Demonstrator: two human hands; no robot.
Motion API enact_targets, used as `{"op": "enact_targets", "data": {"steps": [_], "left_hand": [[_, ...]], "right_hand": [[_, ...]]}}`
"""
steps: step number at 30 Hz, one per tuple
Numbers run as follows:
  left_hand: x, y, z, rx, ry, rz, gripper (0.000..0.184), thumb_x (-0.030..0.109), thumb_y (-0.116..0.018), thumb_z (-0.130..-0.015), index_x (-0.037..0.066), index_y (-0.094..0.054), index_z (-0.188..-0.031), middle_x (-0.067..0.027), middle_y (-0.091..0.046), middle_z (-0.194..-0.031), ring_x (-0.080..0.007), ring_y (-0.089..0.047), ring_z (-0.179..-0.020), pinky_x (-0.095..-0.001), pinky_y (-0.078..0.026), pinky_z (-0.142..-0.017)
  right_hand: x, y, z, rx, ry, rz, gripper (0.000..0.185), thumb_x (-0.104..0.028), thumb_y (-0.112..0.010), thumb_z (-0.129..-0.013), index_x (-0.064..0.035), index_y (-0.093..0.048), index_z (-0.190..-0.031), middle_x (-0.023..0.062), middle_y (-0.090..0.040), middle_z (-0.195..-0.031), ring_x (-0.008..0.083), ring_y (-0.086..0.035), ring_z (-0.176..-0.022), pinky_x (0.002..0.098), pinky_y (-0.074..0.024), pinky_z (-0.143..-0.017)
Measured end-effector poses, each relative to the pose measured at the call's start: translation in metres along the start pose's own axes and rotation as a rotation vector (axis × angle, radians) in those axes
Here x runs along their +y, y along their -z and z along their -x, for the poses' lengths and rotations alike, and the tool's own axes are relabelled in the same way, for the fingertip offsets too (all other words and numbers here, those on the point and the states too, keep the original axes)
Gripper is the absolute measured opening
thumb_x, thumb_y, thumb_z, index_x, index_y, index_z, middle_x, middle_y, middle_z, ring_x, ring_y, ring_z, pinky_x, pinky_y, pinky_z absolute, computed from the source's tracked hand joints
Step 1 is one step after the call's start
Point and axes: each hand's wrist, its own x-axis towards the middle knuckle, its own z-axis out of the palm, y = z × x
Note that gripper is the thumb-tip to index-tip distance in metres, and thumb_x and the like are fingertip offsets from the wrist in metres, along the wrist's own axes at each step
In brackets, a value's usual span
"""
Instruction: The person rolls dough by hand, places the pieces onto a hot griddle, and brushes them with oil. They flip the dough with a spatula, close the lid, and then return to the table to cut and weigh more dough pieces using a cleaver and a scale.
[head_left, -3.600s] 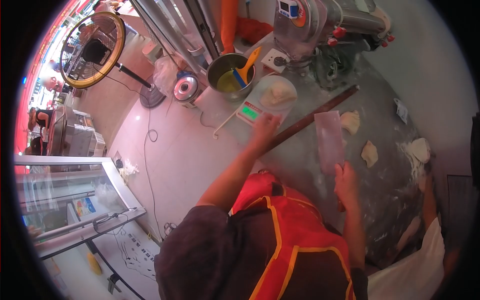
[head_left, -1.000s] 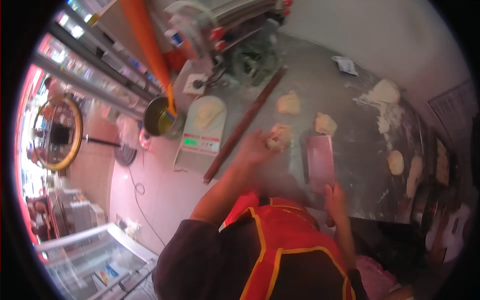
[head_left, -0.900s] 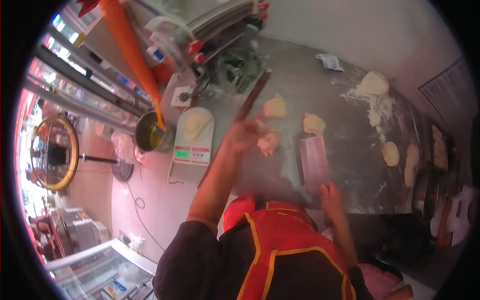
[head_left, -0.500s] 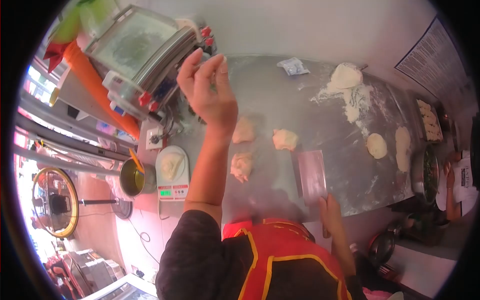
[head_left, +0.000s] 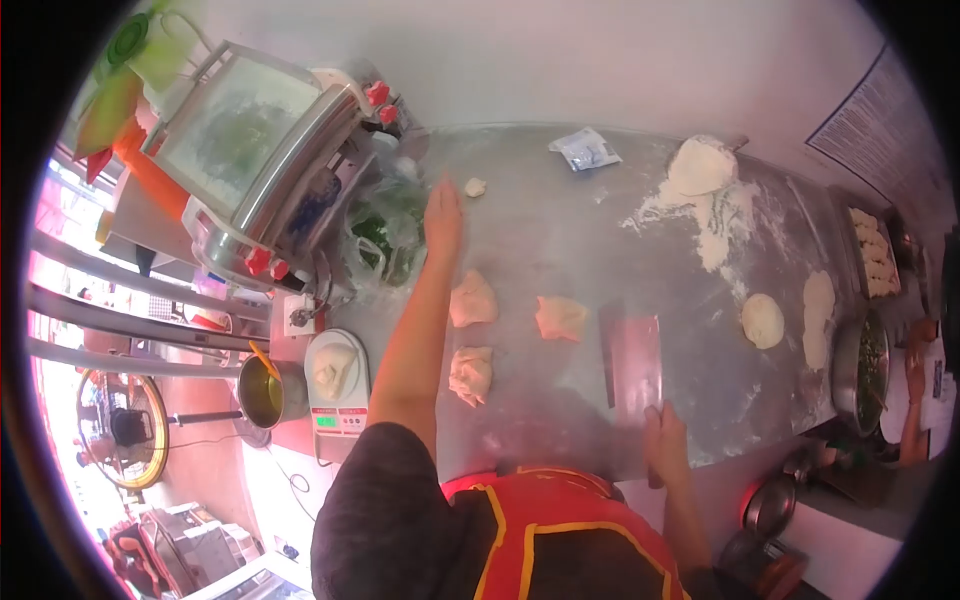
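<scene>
My left hand (head_left: 443, 220) is stretched toward the back of the steel table, low over it, fingers extended and pointing away from me. Just right of its fingertips lies a small lump of dough (head_left: 475, 187), apart from them. In my right hand (head_left: 666, 440), at the front edge, is the handle of a broad rectangular cleaver (head_left: 635, 365), its blade over the tabletop. Between my arms are three larger dough pieces: one at the left (head_left: 473, 299), one nearer me (head_left: 470, 375) and one beside the blade (head_left: 562, 318).
A scale (head_left: 340, 418) bearing dough (head_left: 334, 370) stands left, beside a pot (head_left: 262, 395). Behind are a roller machine (head_left: 290, 150) and a bag of greens (head_left: 385, 235). Flour (head_left: 700, 168), flattened dough (head_left: 762, 320) and a filling bowl (head_left: 858, 375) lie right, near another person's hand (head_left: 917, 350).
My left hand has come down from its raised, spread-finger position toward the table. The small dough lump now shows beside it. My right hand keeps hold of the cleaver; the view has shifted slightly.
</scene>
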Motion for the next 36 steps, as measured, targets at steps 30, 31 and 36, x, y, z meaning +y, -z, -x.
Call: {"op": "enact_targets", "data": {"steps": [30,31,36], "left_hand": [[-0.066,0.097,0.254,-0.039,-0.23,-0.994,0.045,0.022,-0.03,-0.095,-0.005,-0.042,-0.13,-0.0217,-0.042,-0.134,-0.0414,-0.033,-0.128,-0.0483,-0.025,-0.107],[-0.066,0.098,0.254,-0.057,-0.23,-0.999,0.045,0.022,-0.03,-0.096,-0.005,-0.041,-0.13,-0.0217,-0.041,-0.135,-0.0412,-0.033,-0.129,-0.0484,-0.024,-0.107],[-0.103,0.119,0.255,-0.136,-0.205,-1.111,0.045,0.021,-0.03,-0.095,-0.005,-0.041,-0.13,-0.0218,-0.041,-0.135,-0.041,-0.032,-0.129,-0.0486,-0.024,-0.107]], "right_hand": [[0.011,-0.015,-0.344,0.487,0.236,0.163,0.054,-0.021,-0.049,-0.09,0.0065,-0.033,-0.134,0.0249,-0.032,-0.14,0.0385,-0.028,-0.132,0.0442,-0.0211,-0.11],[0.045,0.004,-0.349,0.554,0.173,0.198,0.054,-0.022,-0.048,-0.09,0.0065,-0.033,-0.134,0.0252,-0.032,-0.141,0.0381,-0.027,-0.132,0.044,-0.0207,-0.11],[0.108,-0.001,-0.35,0.198,0.249,0.527,0.059,-0.026,-0.049,-0.089,0.0043,-0.032,-0.136,0.0242,-0.03,-0.142,0.0366,-0.025,-0.134,0.043,-0.0183,-0.111]]}}
